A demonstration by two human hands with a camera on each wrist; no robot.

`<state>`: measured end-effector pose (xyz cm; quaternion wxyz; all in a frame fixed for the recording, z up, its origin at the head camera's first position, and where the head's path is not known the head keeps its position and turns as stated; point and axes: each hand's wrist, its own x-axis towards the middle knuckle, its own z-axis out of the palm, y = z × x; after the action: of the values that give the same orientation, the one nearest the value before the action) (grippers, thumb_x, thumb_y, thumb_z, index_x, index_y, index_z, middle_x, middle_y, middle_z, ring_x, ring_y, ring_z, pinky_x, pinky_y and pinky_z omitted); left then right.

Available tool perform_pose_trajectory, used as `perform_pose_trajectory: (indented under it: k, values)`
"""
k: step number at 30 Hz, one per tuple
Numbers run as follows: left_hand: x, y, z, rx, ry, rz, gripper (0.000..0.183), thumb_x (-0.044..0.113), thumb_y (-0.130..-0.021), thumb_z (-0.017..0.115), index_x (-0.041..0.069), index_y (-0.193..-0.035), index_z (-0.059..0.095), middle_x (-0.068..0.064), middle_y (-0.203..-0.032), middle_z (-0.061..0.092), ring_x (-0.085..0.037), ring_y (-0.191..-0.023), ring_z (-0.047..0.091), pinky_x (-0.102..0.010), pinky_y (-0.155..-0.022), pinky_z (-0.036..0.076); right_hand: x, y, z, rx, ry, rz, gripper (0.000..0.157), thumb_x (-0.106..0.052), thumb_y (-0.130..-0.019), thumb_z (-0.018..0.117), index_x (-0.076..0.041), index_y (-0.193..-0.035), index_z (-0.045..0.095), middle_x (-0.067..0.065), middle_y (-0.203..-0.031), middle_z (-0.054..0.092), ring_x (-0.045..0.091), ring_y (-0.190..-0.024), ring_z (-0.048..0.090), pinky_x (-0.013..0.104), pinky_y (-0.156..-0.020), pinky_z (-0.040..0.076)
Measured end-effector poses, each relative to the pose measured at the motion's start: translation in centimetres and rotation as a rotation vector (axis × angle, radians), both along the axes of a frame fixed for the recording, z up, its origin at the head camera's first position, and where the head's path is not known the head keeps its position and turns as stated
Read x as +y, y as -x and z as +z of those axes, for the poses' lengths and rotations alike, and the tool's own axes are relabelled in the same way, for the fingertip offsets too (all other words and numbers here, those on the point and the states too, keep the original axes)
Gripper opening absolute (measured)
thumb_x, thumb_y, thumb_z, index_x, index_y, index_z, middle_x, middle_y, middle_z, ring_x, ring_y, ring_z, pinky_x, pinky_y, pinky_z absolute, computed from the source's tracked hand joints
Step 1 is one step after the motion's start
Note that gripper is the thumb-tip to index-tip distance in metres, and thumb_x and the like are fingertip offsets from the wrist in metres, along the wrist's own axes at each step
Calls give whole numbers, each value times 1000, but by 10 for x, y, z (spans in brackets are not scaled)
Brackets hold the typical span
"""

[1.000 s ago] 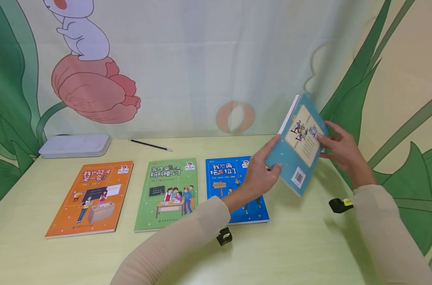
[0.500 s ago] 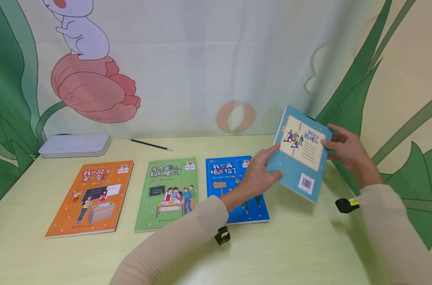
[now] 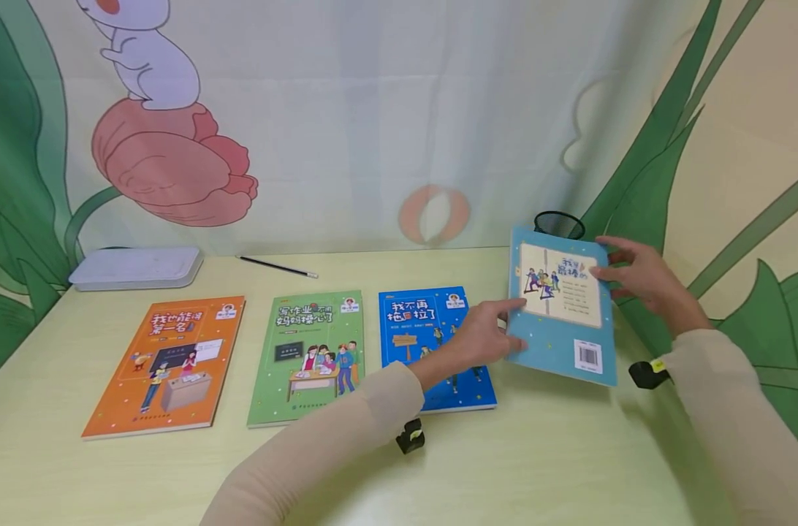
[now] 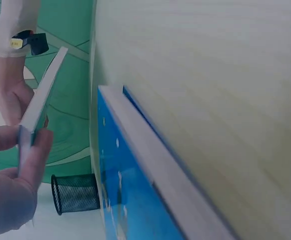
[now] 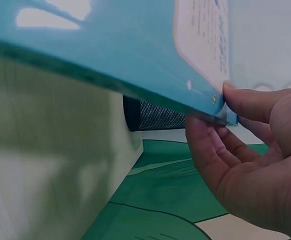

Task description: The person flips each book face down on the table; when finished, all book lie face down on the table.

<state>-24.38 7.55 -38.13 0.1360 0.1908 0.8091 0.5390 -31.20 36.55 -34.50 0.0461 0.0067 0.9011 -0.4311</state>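
Over the table, between your hands, is the teal book, raised, back cover up; the step looks like steering it mid-air, and any next move calls for both grips working together. The blue book lies below your left hand, which pinches the teal book's left edge, thumb apart from fingers. Your right hand pinches its right edge, near the far corner. Beyond, between both hands, stands a mesh cup.

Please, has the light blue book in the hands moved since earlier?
Yes. In the head view, the light blue book has come down: the black mesh basket, hidden one second ago, now shows above its top edge.
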Motion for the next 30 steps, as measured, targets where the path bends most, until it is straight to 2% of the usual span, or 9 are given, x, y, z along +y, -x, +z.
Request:
perform_pose_trajectory:
  k: [3,7,14,19,23,27,30]
  values:
    - [3,-1,-4,-28,27,15,66,4,-84,79,15,-145,54,-11,-113,66,-15,-84,61,-21,-64,51,0,3,-2,-19,-41,16,74,-23,-100,61,-10,-160,19,32,-145,34,22,-94,61,29,-72,58]
    - [9,-3,-9,-82,37,28,66,4,-84,79,16,-144,55,-9,-110,67,-14,-84,60,-21,-64,50,-2,7,-3,-61,-84,41,75,-21,-100,62,-9,-160,19,35,-147,33,30,-99,60,31,-73,58]
    - [19,-8,-15,-207,16,70,65,-1,-81,80,12,-141,59,-13,-103,69,-18,-79,66,-28,-71,60,-7,14,-8,-128,-147,92,74,-17,-100,61,-4,-159,19,37,-144,36,38,-108,57,36,-76,60]
    - [25,-9,-17,-247,36,94,65,-2,-79,81,13,-138,61,-14,-115,68,-20,-77,69,-28,-73,60,-6,17,-15,-171,-153,106,74,-16,-100,60,-1,-158,18,38,-143,34,42,-113,55,42,-81,60]
    - [29,-8,-18,-296,31,95,64,-4,-79,80,13,-137,61,-14,-121,65,-25,-75,73,-32,-74,61,-4,22,-21,-192,-166,100,74,-18,-100,61,-1,-158,19,39,-144,33,41,-111,55,39,-78,60]
    - [32,-6,-19,-353,20,74,61,-5,-80,79,13,-137,62,-15,-112,65,-31,-75,75,-36,-71,62,-3,27,-28,-199,-182,99,72,-17,-99,61,0,-157,21,39,-143,35,40,-109,57,37,-74,60]
    - [34,-3,-19,-367,32,70,60,-5,-80,79,12,-135,63,-16,-107,65,-32,-75,76,-36,-70,62,0,31,-33,-197,-200,105,72,-18,-99,62,0,-156,23,38,-141,37,41,-109,57,37,-73,60]
